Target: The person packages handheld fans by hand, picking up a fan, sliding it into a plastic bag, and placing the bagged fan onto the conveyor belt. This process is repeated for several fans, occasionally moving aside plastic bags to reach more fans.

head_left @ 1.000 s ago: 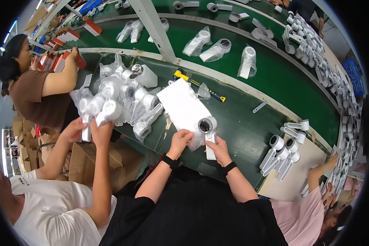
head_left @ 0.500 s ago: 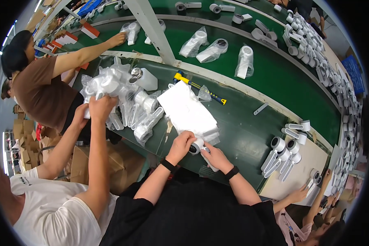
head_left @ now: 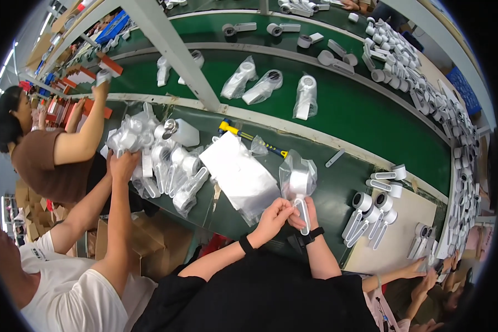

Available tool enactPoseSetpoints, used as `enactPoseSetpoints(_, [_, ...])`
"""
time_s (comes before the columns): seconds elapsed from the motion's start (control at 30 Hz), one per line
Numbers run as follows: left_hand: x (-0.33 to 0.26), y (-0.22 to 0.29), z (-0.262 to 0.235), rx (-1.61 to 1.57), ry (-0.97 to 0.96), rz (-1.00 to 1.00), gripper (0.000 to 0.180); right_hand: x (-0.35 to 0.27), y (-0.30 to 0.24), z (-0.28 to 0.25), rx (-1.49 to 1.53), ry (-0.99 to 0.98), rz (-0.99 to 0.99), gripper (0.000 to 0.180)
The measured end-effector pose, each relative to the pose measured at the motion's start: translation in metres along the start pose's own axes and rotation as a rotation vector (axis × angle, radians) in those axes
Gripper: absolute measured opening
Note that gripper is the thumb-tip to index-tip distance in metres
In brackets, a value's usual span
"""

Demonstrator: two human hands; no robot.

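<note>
Head view, left to right. At far left, a co-worker's hand (head_left: pixel 124 163) on a pile of bagged units (head_left: pixel 166 166) heaped at the bench's edge. Just beside that, a flat stack of clear bags (head_left: pixel 238 174), with a yellow-handled tool (head_left: pixel 249 135) beyond it near the rail. Further back, a green belt (head_left: pixel 371 110) carrying more bagged units.

Then the own hands, close together at the near edge of the bench. Left hand (head_left: pixel 274 213) closed, fingertips pinching the lower end of a bag (head_left: pixel 310 166) around the handle. Between both hands, a white device (head_left: pixel 299 181), held upright above the bench: round head up and inside the bag, handle pointing down toward the body. Right hand (head_left: pixel 310 213) closed around the handle from the other side, partly hidden behind it; exact finger placement hard to tell.

To do this well, probably: hold the device firm with the right hand and let the left do the film work. Draw the plastic down evenly, not from one corner only, so the head sits fully in the closed end. Smooth out trapped air before letting go. Avoid tugging hard on the thin film; likely to tear or stretch at the head's rim. Lift clear of the stack so no second bag clings along.

At right, a cluster of bare units (head_left: pixel 368 213) lying on a pale board, well apart from the hands.
</note>
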State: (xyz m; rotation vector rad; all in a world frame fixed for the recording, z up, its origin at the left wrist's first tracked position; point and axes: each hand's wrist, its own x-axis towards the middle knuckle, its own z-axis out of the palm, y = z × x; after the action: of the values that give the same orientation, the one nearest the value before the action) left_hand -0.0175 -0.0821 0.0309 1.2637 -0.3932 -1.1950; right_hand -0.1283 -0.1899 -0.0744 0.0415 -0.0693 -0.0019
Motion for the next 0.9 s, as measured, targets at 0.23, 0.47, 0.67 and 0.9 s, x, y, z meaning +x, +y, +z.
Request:
enactPoseSetpoints(0.23, [0.053, 0.021, 0.024, 0.873, -0.101, 0.544, 0.009, 0.001, -0.026, 0.045, -0.746, 0.707, -0.385, 0.045])
enactPoseSetpoints(0.47, [0.108, 0.034, 0.058, 0.685, -0.147, 0.241, 0.011, -0.015, -0.066, 0.063, -0.727, 0.507, -0.142, 0.070])
enactPoseSetpoints(0.67, [0.156, 0.022, 0.075, 1.059, -0.551, 0.602, 0.013, -0.020, -0.109, 0.017, -1.465, 0.835, -0.320, 0.050])
enactPoseSetpoints(0.9, [0.200, 0.015, 0.078, 0.986, -0.125, 0.602, 0.014, 0.016, -0.165, 0.043, -1.093, 1.285, -0.322, 0.026])
